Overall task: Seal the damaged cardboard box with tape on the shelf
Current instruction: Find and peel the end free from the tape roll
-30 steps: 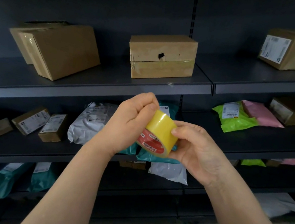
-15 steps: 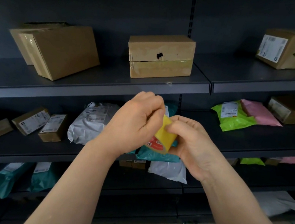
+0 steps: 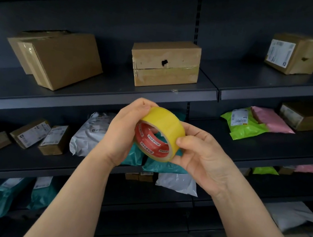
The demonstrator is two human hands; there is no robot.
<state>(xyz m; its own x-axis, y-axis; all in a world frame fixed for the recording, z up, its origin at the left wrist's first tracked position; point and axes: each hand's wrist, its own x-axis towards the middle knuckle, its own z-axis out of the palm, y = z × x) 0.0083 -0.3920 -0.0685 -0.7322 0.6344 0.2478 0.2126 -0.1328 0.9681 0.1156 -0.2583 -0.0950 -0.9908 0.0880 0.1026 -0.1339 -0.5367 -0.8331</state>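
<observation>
- Centrally on the upper shelf [image 3: 94, 97]: damaged cardboard box [image 3: 165, 63], dark hole in its front face, well above the hands.
- Left hand [image 3: 123, 131]: raised, back to camera, fingers curled over the roll's top edge.
- Right hand [image 3: 204, 155]: cupped beneath, thumb pressed on the outer band.
- Yellow tape roll [image 3: 162, 125]: gripped between both hands, tilted, red core facing camera.

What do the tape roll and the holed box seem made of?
Tape roll: glossy yellow plastic film, probably, on a red printed core, likely card. Damaged box: matte brown cardboard with a dark hole, partly under shiny tape.
</observation>
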